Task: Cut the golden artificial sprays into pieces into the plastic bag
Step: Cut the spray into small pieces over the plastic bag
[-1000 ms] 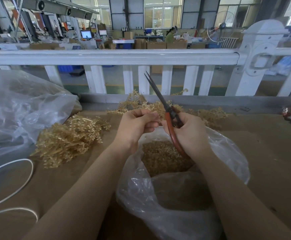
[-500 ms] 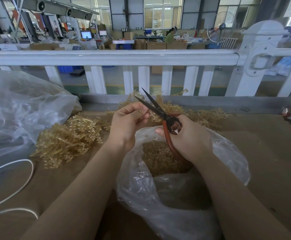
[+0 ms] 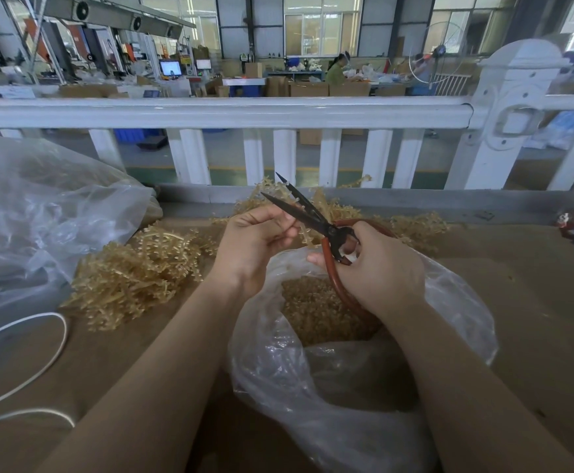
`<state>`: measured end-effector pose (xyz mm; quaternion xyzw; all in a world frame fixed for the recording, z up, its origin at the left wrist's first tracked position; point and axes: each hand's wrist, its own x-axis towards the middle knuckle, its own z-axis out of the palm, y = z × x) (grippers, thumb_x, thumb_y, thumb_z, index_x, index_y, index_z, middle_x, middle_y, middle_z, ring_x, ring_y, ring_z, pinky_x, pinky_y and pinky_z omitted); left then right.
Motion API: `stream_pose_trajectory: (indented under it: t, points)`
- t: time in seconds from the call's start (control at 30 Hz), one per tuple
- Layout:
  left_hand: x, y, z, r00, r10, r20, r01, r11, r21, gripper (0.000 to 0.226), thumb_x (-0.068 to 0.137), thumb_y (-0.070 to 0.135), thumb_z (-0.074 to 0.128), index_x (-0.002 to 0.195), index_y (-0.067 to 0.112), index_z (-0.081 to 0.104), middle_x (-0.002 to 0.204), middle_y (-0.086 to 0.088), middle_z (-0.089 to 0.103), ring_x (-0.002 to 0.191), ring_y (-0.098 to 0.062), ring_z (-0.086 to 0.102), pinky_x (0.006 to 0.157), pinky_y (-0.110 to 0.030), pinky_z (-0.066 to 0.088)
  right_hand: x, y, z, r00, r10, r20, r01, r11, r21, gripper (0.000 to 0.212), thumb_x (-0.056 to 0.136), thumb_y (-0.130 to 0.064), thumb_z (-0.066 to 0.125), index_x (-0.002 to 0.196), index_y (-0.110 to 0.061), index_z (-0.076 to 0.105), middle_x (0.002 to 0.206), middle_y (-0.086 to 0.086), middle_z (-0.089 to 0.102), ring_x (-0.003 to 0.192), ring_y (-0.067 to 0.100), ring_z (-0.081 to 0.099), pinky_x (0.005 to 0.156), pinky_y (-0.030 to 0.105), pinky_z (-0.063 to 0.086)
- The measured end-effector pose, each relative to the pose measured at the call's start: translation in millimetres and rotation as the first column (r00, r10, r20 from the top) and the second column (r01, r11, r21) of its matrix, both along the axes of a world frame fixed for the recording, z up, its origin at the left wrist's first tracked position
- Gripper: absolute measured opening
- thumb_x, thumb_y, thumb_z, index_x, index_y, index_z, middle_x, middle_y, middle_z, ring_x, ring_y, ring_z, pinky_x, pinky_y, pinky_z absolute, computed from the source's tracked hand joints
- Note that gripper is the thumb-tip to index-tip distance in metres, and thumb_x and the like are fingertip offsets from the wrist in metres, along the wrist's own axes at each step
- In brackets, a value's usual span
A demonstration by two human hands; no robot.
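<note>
Brown bench (image 3: 534, 302) is seen before a white railing (image 3: 224, 112). Left of the plastic bag (image 3: 312, 404), one heap of golden sprays (image 3: 132, 271) lies uncut; a second heap (image 3: 415, 227) lies behind it. A sprig (image 3: 304, 230) is pinched by the left hand (image 3: 254, 244) over the bag. One pair of scissors (image 3: 312, 216), blades parted, is gripped by the right hand (image 3: 381, 268). Many cut pieces (image 3: 316, 308) already lie inside; much seems left.
</note>
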<state>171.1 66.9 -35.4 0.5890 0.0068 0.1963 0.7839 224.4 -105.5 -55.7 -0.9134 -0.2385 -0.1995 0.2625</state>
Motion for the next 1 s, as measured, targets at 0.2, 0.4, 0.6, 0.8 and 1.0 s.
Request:
stream_pose_trajectory:
  t: [0.2, 0.4, 0.6, 0.8, 1.0]
  points:
    - [-0.5, -1.6, 0.8, 1.000, -0.010, 0.016, 0.010, 1.000, 0.006, 0.015, 0.092, -0.003, 0.057, 0.086, 0.002, 0.070, 0.070, -0.003, 0.068, 0.065, -0.011, 0.059, 0.067, -0.020, 0.053, -2.9, 0.6, 1.9, 1.000, 0.002, 0.030, -0.003, 0.999, 0.037, 0.068, 0.062, -0.095, 0.033, 0.089, -0.035, 0.049, 0.072, -0.027, 0.045, 0.061, -0.003, 0.042, 0.050, 0.016, 0.031]
    - [-0.5, -5.6, 0.0, 0.998, -0.058, 0.037, 0.061, 0.996, -0.067, 0.007, 0.086, 0.003, 0.061, 0.086, 0.003, 0.068, 0.067, -0.002, 0.066, 0.063, -0.011, 0.059, 0.067, -0.020, 0.050, -3.1, 0.0, 0.0, 0.999, -0.001, 0.041, -0.001, 0.999, 0.042, 0.071, 0.064, -0.094, 0.036, 0.094, -0.032, 0.055, 0.081, -0.024, 0.053, 0.068, 0.000, 0.048, 0.053, 0.018, 0.036]
    - [0.0, -6.7, -1.3, 0.995, -0.083, 0.046, 0.087, 0.992, -0.096, 0.009, 0.076, 0.010, 0.065, 0.082, 0.006, 0.069, 0.066, -0.002, 0.066, 0.062, -0.010, 0.059, 0.065, -0.019, 0.051, -5.6, -1.0, 1.1, 0.999, 0.011, 0.052, -0.014, 0.998, 0.060, 0.075, 0.066, -0.092, 0.040, 0.097, -0.027, 0.062, 0.081, -0.022, 0.055, 0.068, 0.002, 0.050, 0.054, 0.014, 0.034]
    - [0.5, -6.4, -0.8, 0.995, -0.081, 0.050, 0.085, 0.994, -0.067, 0.006, 0.084, 0.007, 0.062, 0.085, 0.007, 0.068, 0.070, -0.002, 0.064, 0.066, -0.011, 0.058, 0.068, -0.021, 0.051, -6.3, -2.2, 0.1, 0.998, 0.004, 0.057, -0.008, 0.997, 0.071, 0.068, 0.067, -0.091, 0.043, 0.086, -0.027, 0.058, 0.072, -0.021, 0.054, 0.063, 0.004, 0.049, 0.053, 0.011, 0.032]
    - [0.2, -5.9, -0.4, 0.998, -0.032, 0.044, 0.032, 0.999, 0.001, 0.015, 0.093, -0.001, 0.056, 0.086, 0.005, 0.067, 0.070, -0.003, 0.064, 0.067, -0.012, 0.057, 0.073, -0.025, 0.048, -4.6, -0.9, 1.1, 0.999, -0.002, 0.049, 0.000, 0.999, 0.043, 0.075, 0.066, -0.093, 0.037, 0.092, -0.027, 0.061, 0.076, -0.020, 0.059, 0.065, 0.005, 0.053, 0.054, 0.020, 0.042]
